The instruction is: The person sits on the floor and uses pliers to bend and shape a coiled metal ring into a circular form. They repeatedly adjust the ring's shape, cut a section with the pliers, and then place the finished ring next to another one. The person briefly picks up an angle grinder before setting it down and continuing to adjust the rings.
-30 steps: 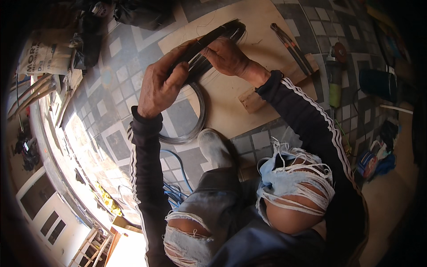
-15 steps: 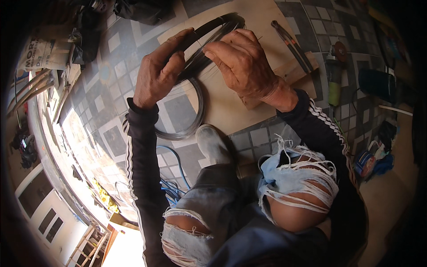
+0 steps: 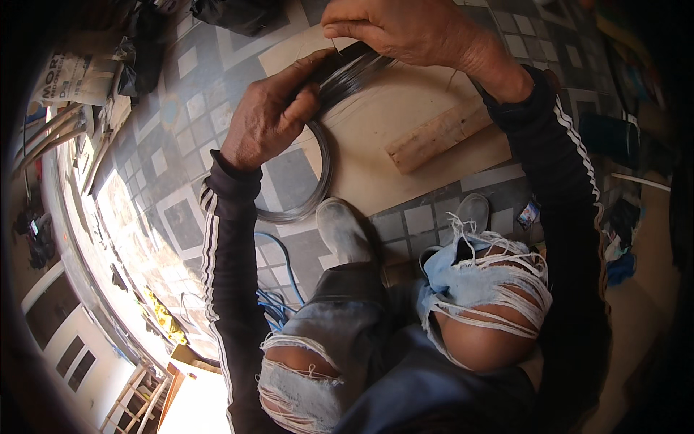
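My left hand (image 3: 271,119) is closed around a bundled coil of thin dark wire (image 3: 353,78), held up above a plywood sheet. Beyond it, at the top of the view, my right hand (image 3: 416,32) is closed, thumb against fingers. A thin strand of wire runs between its fingertips and the coil near my left fingers. My right hand hides the far part of the coil. Below my left hand, a larger ring of dark wire (image 3: 325,163) rests on the tiled floor; whether it joins the held coil cannot be seen.
The plywood sheet (image 3: 361,163) carries a wooden block (image 3: 434,137). A blue hose (image 3: 289,264) lies beside my left leg. A dark teal container (image 3: 611,137) stands at the right. Bright light falls on the floor at left. My shoes (image 3: 343,231) rest near the plywood.
My right hand has moved up and away, drawing a strand from the coil. My left hand has shifted slightly right with the coil. My right arm now covers the long-handled pincers and most of the grinder.
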A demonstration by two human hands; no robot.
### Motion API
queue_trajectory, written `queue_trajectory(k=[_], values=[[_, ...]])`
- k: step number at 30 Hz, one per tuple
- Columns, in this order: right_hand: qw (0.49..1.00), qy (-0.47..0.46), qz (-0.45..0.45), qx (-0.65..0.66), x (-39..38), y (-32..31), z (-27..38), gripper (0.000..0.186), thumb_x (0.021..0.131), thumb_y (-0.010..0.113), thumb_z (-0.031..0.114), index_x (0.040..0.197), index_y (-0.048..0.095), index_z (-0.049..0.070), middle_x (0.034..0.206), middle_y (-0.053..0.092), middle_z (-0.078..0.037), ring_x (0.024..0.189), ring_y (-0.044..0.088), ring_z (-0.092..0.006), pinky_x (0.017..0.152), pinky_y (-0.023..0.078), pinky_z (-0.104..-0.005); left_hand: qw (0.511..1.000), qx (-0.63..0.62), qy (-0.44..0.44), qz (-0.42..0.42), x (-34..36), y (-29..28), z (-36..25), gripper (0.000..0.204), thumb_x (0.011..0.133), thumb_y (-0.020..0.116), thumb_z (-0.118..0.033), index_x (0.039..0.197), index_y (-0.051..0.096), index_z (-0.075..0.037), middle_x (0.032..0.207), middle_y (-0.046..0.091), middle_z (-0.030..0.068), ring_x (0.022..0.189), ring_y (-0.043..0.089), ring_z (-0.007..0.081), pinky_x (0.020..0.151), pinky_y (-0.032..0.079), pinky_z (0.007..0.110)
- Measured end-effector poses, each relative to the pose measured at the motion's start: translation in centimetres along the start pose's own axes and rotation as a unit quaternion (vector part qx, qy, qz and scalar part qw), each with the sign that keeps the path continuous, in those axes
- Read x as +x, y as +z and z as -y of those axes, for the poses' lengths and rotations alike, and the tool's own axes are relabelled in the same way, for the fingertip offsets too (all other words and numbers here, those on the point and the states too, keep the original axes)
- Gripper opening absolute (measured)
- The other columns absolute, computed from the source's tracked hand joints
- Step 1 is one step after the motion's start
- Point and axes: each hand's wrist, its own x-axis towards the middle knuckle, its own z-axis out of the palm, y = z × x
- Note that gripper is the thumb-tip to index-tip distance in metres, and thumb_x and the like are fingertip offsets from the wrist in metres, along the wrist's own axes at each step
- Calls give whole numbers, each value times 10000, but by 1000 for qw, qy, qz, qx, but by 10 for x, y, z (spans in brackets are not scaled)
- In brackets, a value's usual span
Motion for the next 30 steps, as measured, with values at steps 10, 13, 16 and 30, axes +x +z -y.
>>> queue_trajectory(k=[10,13,16,30], values=[[997,56,-55,-3,-9,11,12,163,946,642,168,869,699,36,794,701,-186,772,704,-381,695,541,-465,999,23,44,-5,3,-3,0,538,934,508,-137,1464,576,-73,1114,706,248,896,701,366,853,551,414],[993,88,-72,0,-14,11,18,157,952,626,158,890,692,29,826,704,-207,790,699,-406,701,541,-476,998,42,50,-13,5,2,-3,568,925,529,-118,1492,559,-126,1068,701,233,859,686,391,818,549,429],[984,149,-93,39,-21,10,26,176,964,613,159,903,682,10,842,700,-236,806,692,-432,715,538,-490,994,83,65,-22,7,7,-8,607,915,578,-100,1515,541,-181,977,680,198,804,665,397,769,545,441],[964,145,-165,149,-61,39,10,157,983,665,192,983,724,46,745,677,-174,684,681,-275,651,524,-373,977,184,87,-68,16,22,-13,691,898,685,-113,1548,502,-263,833,596,132,685,630,345,648,516,460]])
